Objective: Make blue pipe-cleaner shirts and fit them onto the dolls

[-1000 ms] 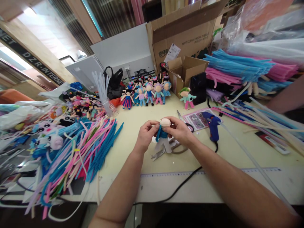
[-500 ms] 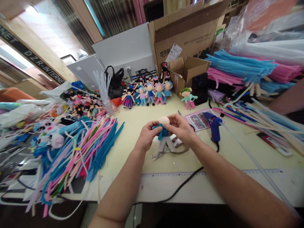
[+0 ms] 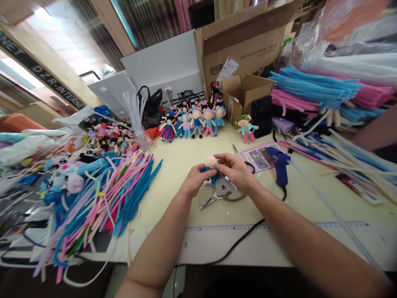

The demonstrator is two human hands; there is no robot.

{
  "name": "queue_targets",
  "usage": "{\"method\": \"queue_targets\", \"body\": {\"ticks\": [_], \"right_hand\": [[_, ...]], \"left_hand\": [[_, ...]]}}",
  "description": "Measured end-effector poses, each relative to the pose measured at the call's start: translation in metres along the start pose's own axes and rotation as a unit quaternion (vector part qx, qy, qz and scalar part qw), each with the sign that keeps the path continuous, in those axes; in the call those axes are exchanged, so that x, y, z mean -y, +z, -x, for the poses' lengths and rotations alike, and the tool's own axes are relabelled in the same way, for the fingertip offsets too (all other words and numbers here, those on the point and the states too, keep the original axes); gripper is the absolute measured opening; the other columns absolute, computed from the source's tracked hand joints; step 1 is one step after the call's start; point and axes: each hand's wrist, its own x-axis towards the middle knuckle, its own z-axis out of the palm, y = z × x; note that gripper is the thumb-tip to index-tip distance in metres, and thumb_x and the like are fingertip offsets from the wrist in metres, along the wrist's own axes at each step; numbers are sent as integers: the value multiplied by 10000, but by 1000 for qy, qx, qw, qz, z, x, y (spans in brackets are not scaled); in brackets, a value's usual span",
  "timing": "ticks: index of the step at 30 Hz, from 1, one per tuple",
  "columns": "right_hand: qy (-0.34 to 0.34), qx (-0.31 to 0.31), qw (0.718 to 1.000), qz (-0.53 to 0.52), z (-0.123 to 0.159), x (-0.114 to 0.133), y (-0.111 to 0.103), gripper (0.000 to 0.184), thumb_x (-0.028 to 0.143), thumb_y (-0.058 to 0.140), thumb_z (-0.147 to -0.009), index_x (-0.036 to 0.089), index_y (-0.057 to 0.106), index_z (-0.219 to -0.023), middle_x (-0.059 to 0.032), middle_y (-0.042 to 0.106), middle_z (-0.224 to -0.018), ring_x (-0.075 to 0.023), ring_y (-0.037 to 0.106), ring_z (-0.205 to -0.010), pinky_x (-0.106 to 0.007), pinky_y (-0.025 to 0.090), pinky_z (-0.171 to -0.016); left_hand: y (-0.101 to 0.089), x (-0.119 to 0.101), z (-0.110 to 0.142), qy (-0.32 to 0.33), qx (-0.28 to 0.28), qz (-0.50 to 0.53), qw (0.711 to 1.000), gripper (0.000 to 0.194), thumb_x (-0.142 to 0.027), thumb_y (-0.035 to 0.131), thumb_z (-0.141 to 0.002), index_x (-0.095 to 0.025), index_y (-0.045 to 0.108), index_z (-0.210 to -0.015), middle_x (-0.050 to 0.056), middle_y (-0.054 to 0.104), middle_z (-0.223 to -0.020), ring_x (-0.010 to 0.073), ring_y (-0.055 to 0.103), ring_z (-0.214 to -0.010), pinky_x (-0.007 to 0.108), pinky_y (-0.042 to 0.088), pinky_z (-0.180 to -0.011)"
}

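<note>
Between my hands is a small doll (image 3: 211, 162) with a cream head, a blue upper body and pale legs. My left hand (image 3: 196, 179) pinches its blue part from the left, thumb and fingers together. From the right, my right hand (image 3: 234, 170) grips the doll just under the head, and its fingers hide part of the body. Grey-handled scissors (image 3: 211, 201) lie on the table below the doll, partly behind its legs. Beyond my right hand rests a dark-handled pair of scissors (image 3: 249, 166), next to a printed card (image 3: 259, 157).
A blue glue gun (image 3: 280, 165) stands to the right with its black cord. A ruler (image 3: 214, 228) lies along the front. Loose pipe cleaners (image 3: 124, 194) spread at the left. Finished dolls (image 3: 196, 122) and a green-haired doll (image 3: 246, 127) stand behind, before cardboard boxes (image 3: 248, 89).
The doll has tilted and turned in my fingers; its legs hung plainly in view half a second ago and are now less visible. Both hands keep hold of it.
</note>
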Motion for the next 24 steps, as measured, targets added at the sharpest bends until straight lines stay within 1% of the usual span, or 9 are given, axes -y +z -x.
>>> {"method": "queue_targets", "body": {"ticks": [3, 6, 7, 8, 10, 12, 13, 18, 24], "right_hand": [[-7, -20, 1000, 18, -1, 7, -9, 380, 467, 558, -802, 154, 634, -1004, -48, 642, -848, -129, 576, -689, -275, 496, -616], [-47, -103, 990, 90, -5, 7, -20, 368, 460, 555, -806, 164, 645, -1006, -59, 648, -888, -143, 578, -729, -279, 488, -631], [-51, -115, 986, 109, -7, 6, -22, 369, 451, 582, -790, 164, 647, -1014, -59, 652, -900, -147, 581, -751, -283, 487, -655], [-45, -109, 986, 116, -8, 5, -23, 377, 444, 606, -772, 164, 650, -1019, -59, 658, -911, -150, 585, -772, -286, 487, -679], [-12, -47, 994, 95, -9, 1, -22, 390, 443, 638, -742, 162, 659, -1012, -56, 672, -912, -158, 598, -787, -290, 492, -691], [27, 15, 998, 55, -8, -1, -18, 366, 439, 658, -712, 161, 673, -949, -44, 680, -863, -160, 605, -755, -282, 493, -654], [41, 30, 998, 41, -7, -2, -16, 340, 428, 669, -695, 160, 676, -905, -37, 680, -831, -159, 604, -736, -276, 491, -636], [44, 9, 998, 35, -4, -1, -12, 247, 385, 677, -667, 151, 644, -740, -1, 626, -694, -119, 548, -642, -238, 446, -588], [51, 18, 999, 4, 0, 5, -9, 256, 404, 644, -698, 157, 577, -698, 33, 534, -619, -83, 472, -566, -212, 383, -531]], "left_hand": [[0, 1, -2, 8, -33, 25, 999, 370, -357, 802, -565, -112, 703, -824, 25, 626, -661, 97, 493, -580, 230, 350, -551], [-1, 0, -3, 4, -51, 64, 997, 354, -346, 798, -556, -112, 702, -804, 23, 626, -651, 98, 499, -567, 233, 355, -546], [-2, -1, -3, 3, -52, 78, 996, 346, -342, 799, -554, -114, 702, -796, 25, 634, -662, 101, 511, -577, 234, 366, -557], [-3, -3, -3, 3, -50, 92, 995, 342, -339, 802, -553, -116, 702, -792, 28, 643, -675, 105, 524, -590, 236, 378, -568], [-4, -5, -1, 3, -38, 114, 993, 341, -333, 813, -547, -118, 704, -787, 34, 662, -700, 115, 548, -617, 240, 401, -592], [-5, -7, 0, -5, -17, 132, 991, 346, -322, 826, -538, -118, 708, -792, 43, 678, -720, 128, 570, -639, 250, 422, -620], [-5, -8, 1, -10, -6, 139, 990, 349, -316, 831, -535, -119, 710, -797, 47, 684, -730, 133, 580, -650, 256, 431, -636], [-6, -7, 2, -25, 25, 171, 985, 346, -310, 841, -534, -124, 707, -794, 40, 685, -741, 125, 590, -646, 253, 441, -655], [-4, -10, 4, -19, 34, 179, 983, 379, -334, 838, -525, -127, 678, -799, 32, 668, -742, 129, 583, -658, 262, 452, -677]]}}
